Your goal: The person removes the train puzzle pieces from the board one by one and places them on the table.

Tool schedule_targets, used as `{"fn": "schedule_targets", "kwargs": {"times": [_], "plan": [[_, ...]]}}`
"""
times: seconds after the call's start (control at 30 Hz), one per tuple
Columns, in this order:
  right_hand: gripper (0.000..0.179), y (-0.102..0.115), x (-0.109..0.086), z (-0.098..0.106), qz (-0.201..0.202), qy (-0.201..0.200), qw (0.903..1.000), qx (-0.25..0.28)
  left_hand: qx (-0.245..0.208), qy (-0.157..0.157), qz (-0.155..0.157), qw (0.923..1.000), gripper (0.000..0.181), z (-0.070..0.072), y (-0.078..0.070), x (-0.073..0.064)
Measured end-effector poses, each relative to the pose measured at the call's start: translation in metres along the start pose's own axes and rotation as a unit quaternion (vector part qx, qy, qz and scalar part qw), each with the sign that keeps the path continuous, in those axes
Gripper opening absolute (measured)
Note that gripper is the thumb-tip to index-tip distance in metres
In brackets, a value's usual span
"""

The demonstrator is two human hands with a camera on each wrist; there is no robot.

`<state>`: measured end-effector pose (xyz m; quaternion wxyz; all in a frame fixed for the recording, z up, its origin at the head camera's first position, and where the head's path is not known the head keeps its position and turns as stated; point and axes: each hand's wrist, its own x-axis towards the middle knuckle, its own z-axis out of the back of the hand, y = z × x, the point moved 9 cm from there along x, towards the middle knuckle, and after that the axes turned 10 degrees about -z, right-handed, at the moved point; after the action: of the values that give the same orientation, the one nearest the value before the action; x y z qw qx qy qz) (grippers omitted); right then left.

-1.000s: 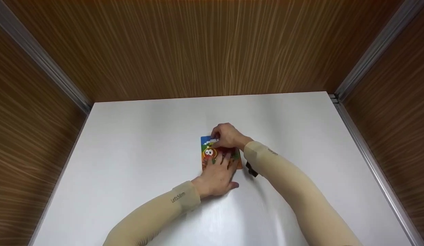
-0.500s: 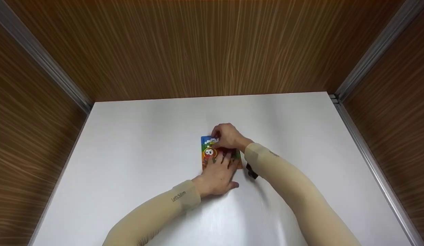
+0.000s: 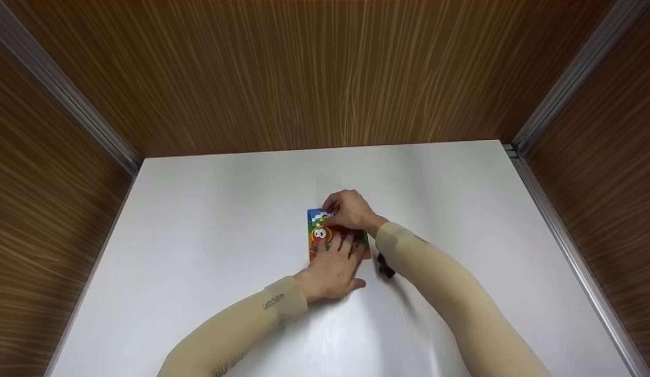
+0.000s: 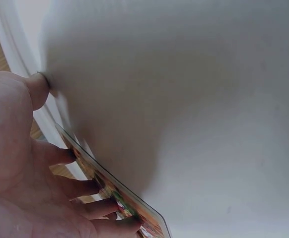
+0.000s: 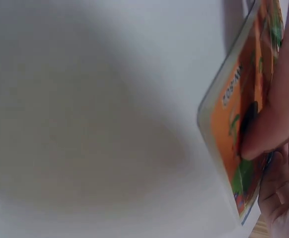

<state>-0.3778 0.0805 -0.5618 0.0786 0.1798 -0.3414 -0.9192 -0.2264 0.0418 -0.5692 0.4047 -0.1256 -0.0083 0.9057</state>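
Note:
A small picture board (image 3: 313,215) with a rounded-corner outline and a red cartoon face lies on the white table. My left hand (image 3: 332,272) rests on its lower part, fingers spread and straight; the left wrist view has those fingertips on the board's face (image 4: 147,213). At the top edge my right hand (image 3: 351,209) bends over the board, index finger at the edge and thumb on the picture. In the right wrist view the thumb (image 5: 273,124) presses the orange face beside a dark shape, with other fingers beyond the far edge. The hands hide much of the picture.
The white table (image 3: 225,220) extends around the board. A wood-grain panel (image 3: 325,73) rises behind it, with similar side walls (image 3: 607,157) and grey metal rails at the corners. A black device (image 3: 386,266) sits under my right wrist.
My right forearm and the black device have dipped slightly, and the picture beside the right thumb looks a little different. The left hand has stayed on the board.

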Motion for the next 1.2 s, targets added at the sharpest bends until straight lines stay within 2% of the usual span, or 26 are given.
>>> {"fn": "schedule_targets", "kwargs": {"times": [0.2,0.4,0.57,0.8,1.2], "plan": [[0.025,-0.001,0.001,0.003,-0.017,-0.021,0.9994,0.02,-0.002,0.004,0.002,1.0,0.093,0.002,0.0,0.0],[0.022,-0.002,0.001,0.006,-0.027,-0.02,0.9987,0.039,0.002,-0.007,-0.002,1.0,0.092,0.005,-0.001,0.0],[0.014,-0.002,0.003,0.008,-0.015,-0.003,0.9978,0.064,0.008,-0.014,-0.006,0.9999,0.089,0.006,-0.001,0.0],[0.012,-0.002,0.001,0.01,-0.032,0.042,0.991,0.123,0.0,-0.008,-0.002,1.0,0.089,0.005,0.002,-0.003],[0.015,-0.01,-0.009,0.025,-0.048,0.057,0.9868,0.143,0.008,0.0,-0.006,1.0,0.088,0.003,0.002,-0.002]]}}
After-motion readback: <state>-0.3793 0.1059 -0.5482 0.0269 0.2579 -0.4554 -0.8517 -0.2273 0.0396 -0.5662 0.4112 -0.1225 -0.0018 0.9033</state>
